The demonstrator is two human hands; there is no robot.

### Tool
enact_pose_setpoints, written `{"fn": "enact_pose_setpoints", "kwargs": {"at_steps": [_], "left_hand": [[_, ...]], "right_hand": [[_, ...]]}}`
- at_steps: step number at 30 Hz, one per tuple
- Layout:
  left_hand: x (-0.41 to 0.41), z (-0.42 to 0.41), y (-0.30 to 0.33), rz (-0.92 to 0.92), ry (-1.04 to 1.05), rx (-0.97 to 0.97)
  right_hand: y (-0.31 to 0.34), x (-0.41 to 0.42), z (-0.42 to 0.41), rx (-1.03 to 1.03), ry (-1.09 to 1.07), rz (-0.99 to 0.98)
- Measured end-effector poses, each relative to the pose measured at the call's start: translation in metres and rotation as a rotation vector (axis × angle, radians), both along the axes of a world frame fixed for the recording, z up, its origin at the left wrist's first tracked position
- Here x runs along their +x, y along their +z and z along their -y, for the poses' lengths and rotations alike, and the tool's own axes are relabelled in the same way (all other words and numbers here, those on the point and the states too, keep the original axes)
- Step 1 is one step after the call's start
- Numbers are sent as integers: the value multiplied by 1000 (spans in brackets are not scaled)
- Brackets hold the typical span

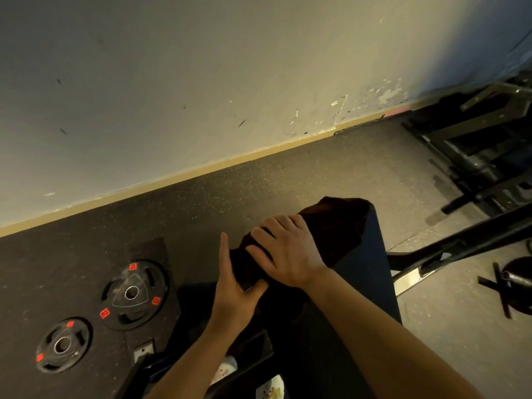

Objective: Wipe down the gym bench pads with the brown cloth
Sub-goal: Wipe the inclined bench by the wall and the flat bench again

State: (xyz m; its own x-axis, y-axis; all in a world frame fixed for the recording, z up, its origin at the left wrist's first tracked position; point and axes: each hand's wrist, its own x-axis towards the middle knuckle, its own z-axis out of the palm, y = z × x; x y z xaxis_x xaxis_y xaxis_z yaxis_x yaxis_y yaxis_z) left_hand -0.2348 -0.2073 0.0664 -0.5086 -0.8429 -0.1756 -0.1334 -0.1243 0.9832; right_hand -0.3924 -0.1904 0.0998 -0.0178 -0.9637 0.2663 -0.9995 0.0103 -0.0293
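Brown cloth point(331, 228) draped over the far end of a dark bench pad point(371, 272), pressed flat by the right hand point(288, 251), its near left edge pinched by the left hand point(233, 286), two weight plates point(134, 293) laid on the floor at left, scuffed wall point(201, 96) beyond

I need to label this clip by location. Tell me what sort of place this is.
Most likely a gym's free-weight area. Two weight plates lie on speckled rubber flooring, a padded bench is being wiped with a brown cloth, and a steel rack frame stands nearby.
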Motion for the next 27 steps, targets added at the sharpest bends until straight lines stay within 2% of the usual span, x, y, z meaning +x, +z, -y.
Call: {"fn": "enact_pose_setpoints", "kwargs": {"at_steps": [2,9,17,22,27], "left_hand": [[-1,1,1,-8,-19,-13],[-2,0,1,4,-26,55],[-8,-4,5,42,-4,59],[-8,-3,10,44,9,69],[-1,2,12,111,-5,46]], "right_hand": [[2,-25,-2,9,13,-18],[-4,-86,-11,-159,-90,43],[-2,-142,-20,-149,-203,105],[1,-88,-9,-124,-316,102],[-1,6,6,-66,-105,65]]}}
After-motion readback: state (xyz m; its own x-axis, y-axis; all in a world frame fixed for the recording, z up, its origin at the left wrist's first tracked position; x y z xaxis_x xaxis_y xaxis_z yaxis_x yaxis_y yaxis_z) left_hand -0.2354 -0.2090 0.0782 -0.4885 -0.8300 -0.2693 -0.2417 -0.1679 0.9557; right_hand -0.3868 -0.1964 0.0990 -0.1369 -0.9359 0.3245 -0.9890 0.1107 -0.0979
